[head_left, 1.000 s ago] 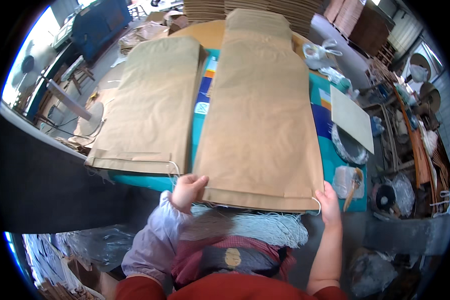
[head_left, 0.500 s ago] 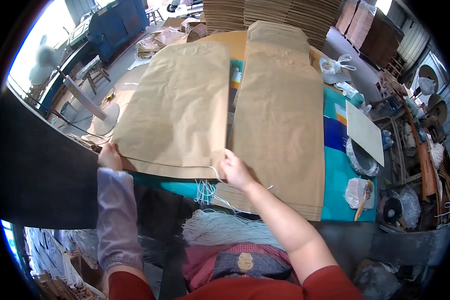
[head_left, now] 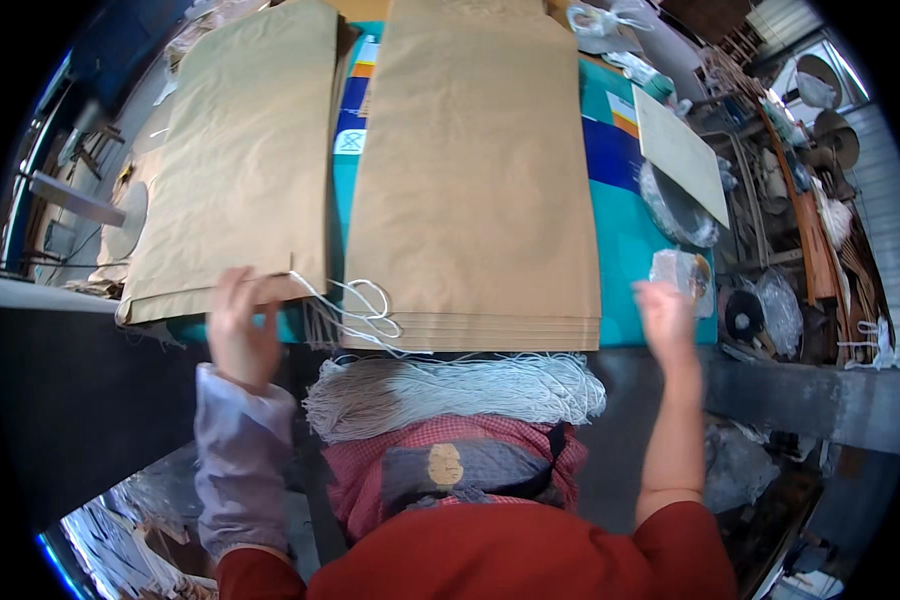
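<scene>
Two stacks of brown paper bags lie on a teal table (head_left: 635,255). My left hand (head_left: 240,325) grips the near edge of the left stack (head_left: 240,170), from which white cord handles (head_left: 355,310) trail. The right stack (head_left: 475,180) lies flat, its near edge layered. My right hand (head_left: 667,315) hovers blurred beyond that stack's right corner, fingers apart, holding nothing, close to a small clear-wrapped item (head_left: 682,272). A thick bundle of white cords (head_left: 460,390) lies across my lap on a red checked cloth (head_left: 450,455).
A pale flat board (head_left: 682,152) and a clear plastic-wrapped round thing (head_left: 675,205) sit at the table's right. Cluttered shelves with rolls and wires (head_left: 800,220) stand further right. More stacked brown paper lies at the far end. A dark surface (head_left: 80,390) is at my left.
My right hand left the left stack's near edge and swung out to the right past the right stack. My left hand slid right along the left stack's edge. The view shifted closer.
</scene>
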### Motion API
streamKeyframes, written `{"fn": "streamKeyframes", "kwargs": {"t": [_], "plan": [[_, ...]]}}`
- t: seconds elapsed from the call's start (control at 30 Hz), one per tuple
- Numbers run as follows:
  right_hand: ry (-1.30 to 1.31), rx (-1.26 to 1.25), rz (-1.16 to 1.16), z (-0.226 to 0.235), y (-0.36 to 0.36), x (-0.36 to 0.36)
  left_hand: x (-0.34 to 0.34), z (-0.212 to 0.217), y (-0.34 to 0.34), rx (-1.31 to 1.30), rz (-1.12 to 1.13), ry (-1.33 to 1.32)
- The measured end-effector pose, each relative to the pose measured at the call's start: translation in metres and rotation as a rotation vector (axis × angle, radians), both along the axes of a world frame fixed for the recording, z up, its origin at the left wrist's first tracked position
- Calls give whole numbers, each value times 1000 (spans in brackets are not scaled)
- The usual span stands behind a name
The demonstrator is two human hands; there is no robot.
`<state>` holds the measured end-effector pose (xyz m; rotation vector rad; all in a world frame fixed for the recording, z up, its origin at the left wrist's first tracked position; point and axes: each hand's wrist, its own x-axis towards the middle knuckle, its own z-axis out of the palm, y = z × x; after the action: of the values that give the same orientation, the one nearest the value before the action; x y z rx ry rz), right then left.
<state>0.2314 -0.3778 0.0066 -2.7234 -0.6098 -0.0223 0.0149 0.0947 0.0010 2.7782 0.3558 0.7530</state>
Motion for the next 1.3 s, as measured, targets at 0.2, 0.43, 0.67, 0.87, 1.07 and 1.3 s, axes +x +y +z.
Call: {"fn": "streamKeyframes", "kwargs": {"t": [0.2,0.43,0.67,0.87,1.07,1.3], "plan": [[-114,-432,-7,-7,-115,28,64,-35,-90,-196,-106,359],[-186,545,-213,11,-128,60,16,-26,-104,-247,-105,444],[-56,812,-557,-24,-96,178,-48,-57,-105,-74,-160,997],[-131,726,-588,-36,-99,196,-52,-81,-143,-33,-381,719],[19,845,-609,-12,-94,175,-56,-110,-134,100,-402,740],[-205,253,-642,42,-84,182,-70,-117,-126,-96,-384,728]]}}
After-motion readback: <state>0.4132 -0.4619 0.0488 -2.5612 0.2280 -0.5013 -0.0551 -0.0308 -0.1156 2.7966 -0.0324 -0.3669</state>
